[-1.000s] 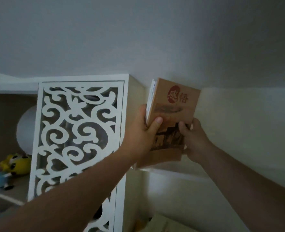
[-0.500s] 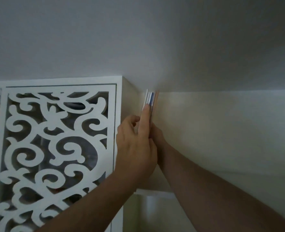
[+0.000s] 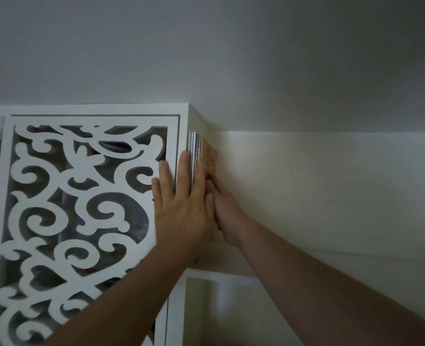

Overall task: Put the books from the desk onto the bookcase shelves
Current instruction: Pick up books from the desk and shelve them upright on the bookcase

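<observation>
Nearest the camera, two bare forearms reach up from the lower edge. The left hand (image 3: 181, 206) lies flat, its fingers (image 3: 183, 168) straight and slightly spread, pressing against the spines of the books (image 3: 199, 151) and the white frame edge of the bookcase (image 3: 181, 126). Just right of it, touching its side, the right hand (image 3: 225, 208) is seen edge on, its fingers (image 3: 212, 183) stretched flat along the brown cover of the outermost book; neither hand curls round anything. The books stand upright in a thin row directly above the fingertips, tucked against the bookcase's right side panel. Left of the left fingers spreads the white scroll-cut fretwork panel (image 3: 81, 196). Below the wrists sits the shelf (image 3: 219, 273). Farther right, the pale wall (image 3: 331, 183) runs back.
</observation>
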